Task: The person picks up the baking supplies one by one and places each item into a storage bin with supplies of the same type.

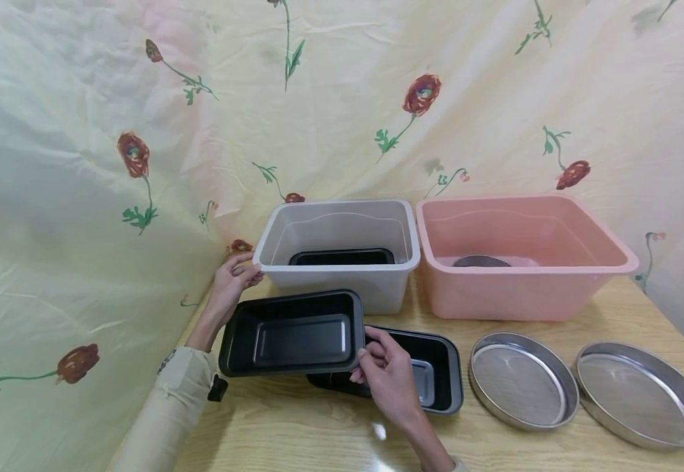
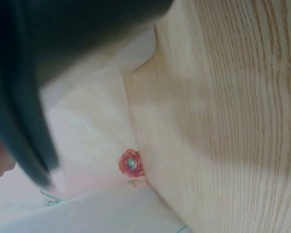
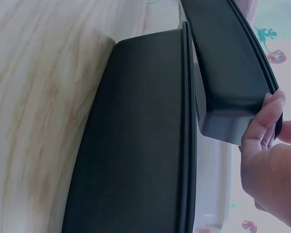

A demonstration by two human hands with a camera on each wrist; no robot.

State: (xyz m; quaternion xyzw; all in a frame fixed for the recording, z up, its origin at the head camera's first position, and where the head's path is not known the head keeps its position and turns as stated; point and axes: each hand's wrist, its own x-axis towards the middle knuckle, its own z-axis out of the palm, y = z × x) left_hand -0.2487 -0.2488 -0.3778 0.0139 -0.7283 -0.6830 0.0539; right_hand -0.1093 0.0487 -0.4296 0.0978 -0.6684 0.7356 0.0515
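Head view: right hand (image 1: 392,377) pinched a smooth black rectangular pan (image 1: 295,337) near the wood-grained tabletop's (image 1: 283,426) left edge; whether left hand (image 1: 232,282) gripped was unclear.

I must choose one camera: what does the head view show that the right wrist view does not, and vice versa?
Only the head view: two round metal pans and the inside of the held black pan. Only the right wrist view: that pan's outer end wall. Both: right hand gripping that pan, another black pan, table, flowered cloth.
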